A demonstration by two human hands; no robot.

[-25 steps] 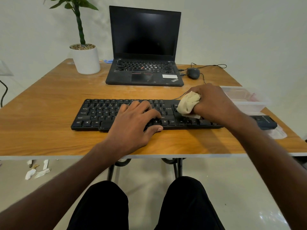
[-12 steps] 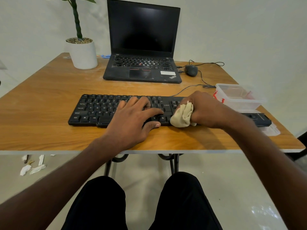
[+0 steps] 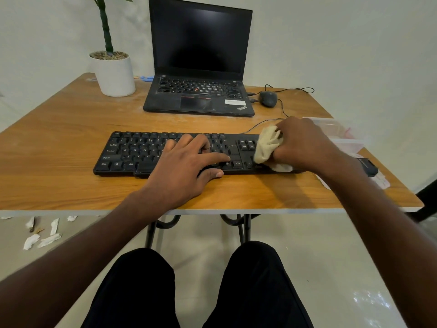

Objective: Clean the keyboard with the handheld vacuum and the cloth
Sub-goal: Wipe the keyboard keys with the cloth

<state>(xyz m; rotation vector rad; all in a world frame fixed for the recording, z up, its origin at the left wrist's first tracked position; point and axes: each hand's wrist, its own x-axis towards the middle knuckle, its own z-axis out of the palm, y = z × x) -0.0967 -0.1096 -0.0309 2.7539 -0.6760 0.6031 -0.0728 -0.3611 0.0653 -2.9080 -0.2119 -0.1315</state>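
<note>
Single head-worn view, facing forward and down, close over the table point(image 3: 59, 147) edge

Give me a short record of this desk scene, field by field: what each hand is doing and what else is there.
left hand: flat on the keyboard, fingers straight
right hand: grips the cloth on the keyboard's right end
behind: laptop, mouse, potted plant
right side: clear plastic box
surface: wooden table
</note>
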